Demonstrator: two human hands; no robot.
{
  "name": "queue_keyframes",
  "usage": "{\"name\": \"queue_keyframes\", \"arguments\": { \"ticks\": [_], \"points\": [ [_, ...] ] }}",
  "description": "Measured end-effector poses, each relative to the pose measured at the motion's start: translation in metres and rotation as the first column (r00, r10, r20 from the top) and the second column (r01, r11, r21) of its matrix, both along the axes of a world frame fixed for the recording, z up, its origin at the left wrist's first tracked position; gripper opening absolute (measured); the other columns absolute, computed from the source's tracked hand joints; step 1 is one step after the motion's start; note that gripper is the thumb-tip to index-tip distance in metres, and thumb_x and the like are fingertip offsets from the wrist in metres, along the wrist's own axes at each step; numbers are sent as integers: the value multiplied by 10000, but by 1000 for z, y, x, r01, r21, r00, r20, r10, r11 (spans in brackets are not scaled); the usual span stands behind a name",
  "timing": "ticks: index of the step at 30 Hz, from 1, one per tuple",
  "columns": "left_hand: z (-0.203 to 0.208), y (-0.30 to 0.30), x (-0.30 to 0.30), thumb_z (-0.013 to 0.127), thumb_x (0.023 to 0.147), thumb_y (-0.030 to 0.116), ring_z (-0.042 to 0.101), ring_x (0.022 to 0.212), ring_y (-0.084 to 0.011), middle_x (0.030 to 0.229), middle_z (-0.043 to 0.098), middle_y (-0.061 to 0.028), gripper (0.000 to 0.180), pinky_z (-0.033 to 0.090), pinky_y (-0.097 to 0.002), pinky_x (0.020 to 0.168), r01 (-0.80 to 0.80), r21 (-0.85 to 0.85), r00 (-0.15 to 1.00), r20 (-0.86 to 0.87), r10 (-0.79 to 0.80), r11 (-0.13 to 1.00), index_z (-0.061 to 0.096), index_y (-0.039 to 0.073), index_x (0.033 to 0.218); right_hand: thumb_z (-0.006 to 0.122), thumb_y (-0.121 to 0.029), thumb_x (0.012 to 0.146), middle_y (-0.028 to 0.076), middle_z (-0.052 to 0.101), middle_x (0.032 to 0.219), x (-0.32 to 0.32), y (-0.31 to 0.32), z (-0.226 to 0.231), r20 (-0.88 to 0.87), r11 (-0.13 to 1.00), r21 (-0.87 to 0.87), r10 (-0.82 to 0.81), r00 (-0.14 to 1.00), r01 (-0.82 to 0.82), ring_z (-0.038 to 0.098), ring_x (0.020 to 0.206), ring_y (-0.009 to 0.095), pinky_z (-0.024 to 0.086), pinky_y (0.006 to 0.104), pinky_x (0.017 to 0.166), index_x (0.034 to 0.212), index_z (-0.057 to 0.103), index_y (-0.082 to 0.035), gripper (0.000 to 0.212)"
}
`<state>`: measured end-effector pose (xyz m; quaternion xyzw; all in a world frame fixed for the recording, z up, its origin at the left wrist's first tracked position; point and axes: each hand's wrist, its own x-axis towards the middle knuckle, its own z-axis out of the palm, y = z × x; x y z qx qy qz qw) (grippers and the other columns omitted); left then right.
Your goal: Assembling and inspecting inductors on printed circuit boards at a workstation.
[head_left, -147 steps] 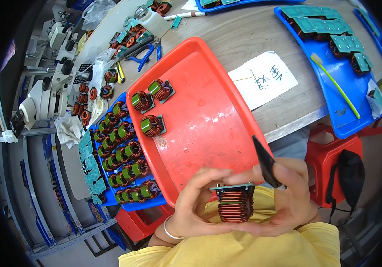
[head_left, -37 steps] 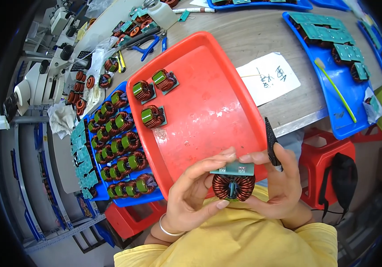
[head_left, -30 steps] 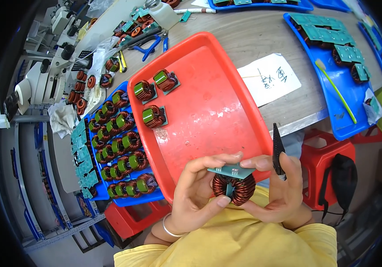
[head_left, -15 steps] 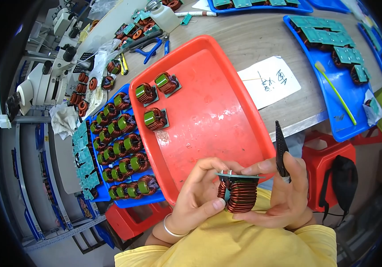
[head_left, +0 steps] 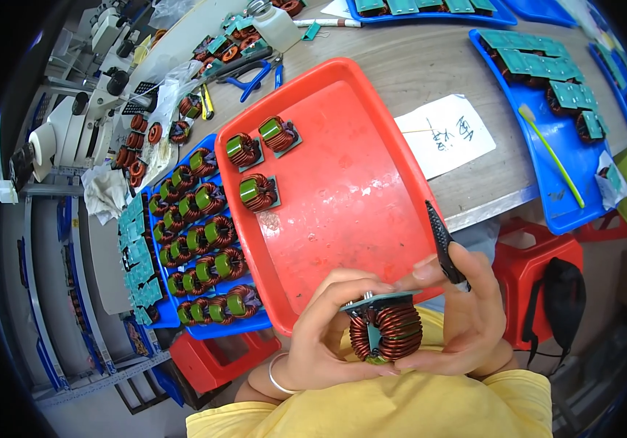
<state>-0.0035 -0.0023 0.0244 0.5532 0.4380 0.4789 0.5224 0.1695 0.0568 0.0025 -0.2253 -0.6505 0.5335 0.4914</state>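
My left hand (head_left: 322, 337) and my right hand (head_left: 475, 314) together hold a toroidal inductor (head_left: 390, 334) in front of my yellow shirt. Dark copper wire wraps its ring, and a small green circuit board (head_left: 379, 300) sits on top with short metal pins sticking up. Both hands are closed around the part, fingers near the board and thumbs low on the coil. Between my right fingers there is also a black tapered tool (head_left: 444, 244) with a dotted surface; its kind is unclear. Ahead, a red tray (head_left: 335, 175) carries three similar inductors (head_left: 258, 192) at its left side.
Left of the red tray, a blue tray (head_left: 229, 325) holds rows of inductors, with green boards beside them. Blue-handled pliers (head_left: 251, 84) lie behind. At right are a paper sheet (head_left: 452, 139), another blue tray (head_left: 539, 171) with a green-handled brush (head_left: 558, 164), and a red stool (head_left: 539, 274).
The inductor has been tilted and turned in my hands, so its ring opening now faces me more. The black tool has shifted a little left and leans more.
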Motion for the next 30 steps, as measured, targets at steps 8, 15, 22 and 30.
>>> {"name": "queue_keyframes", "arguments": {
  "ticks": [8, 15, 22, 30],
  "points": [
    [0, -1, 0, 843, 574, 126, 487, 1019, -227, 1102, 449, -141, 725, 410, -319, 875, -44, 54, 997, -63, 48, 998, 469, -32, 1175, 818, -134, 542, 28, 599, 731, 18, 9, 15, 80, 963, 258, -104, 991, 80, 567, 680, 137, 381, 302, 641, 912, 672, -67, 403],
    [-1, -2, 1, 864, 536, 164, 508, 938, -200, 1029, 494, -111, 712, 420, -290, 792, -104, 123, 976, -180, 125, 987, 521, -15, 1133, 805, -117, 541, -30, 573, 636, 18, 7, 27, 150, 924, 377, -134, 980, 69, 540, 559, 94, 353, 267, 584, 819, 702, -84, 298],
    [1, -6, 3, 869, 519, 171, 510, 905, -189, 1001, 488, -105, 672, 443, -269, 739, -164, 138, 936, -292, 198, 977, 563, -9, 1089, 796, -102, 581, -22, 570, 620, 16, 6, 25, 172, 929, 366, -124, 977, 54, 540, 545, 95, 354, 246, 572, 820, 696, -56, 263],
    [2, -4, 5, 873, 510, 168, 520, 862, -179, 978, 469, -109, 672, 465, -251, 705, -168, 229, 904, -352, 242, 959, 566, -14, 1079, 792, -83, 586, -1, 572, 620, 15, 7, 24, 166, 936, 351, -97, 981, 33, 541, 541, 107, 363, 248, 574, 821, 688, -34, 262]
  ]
}}
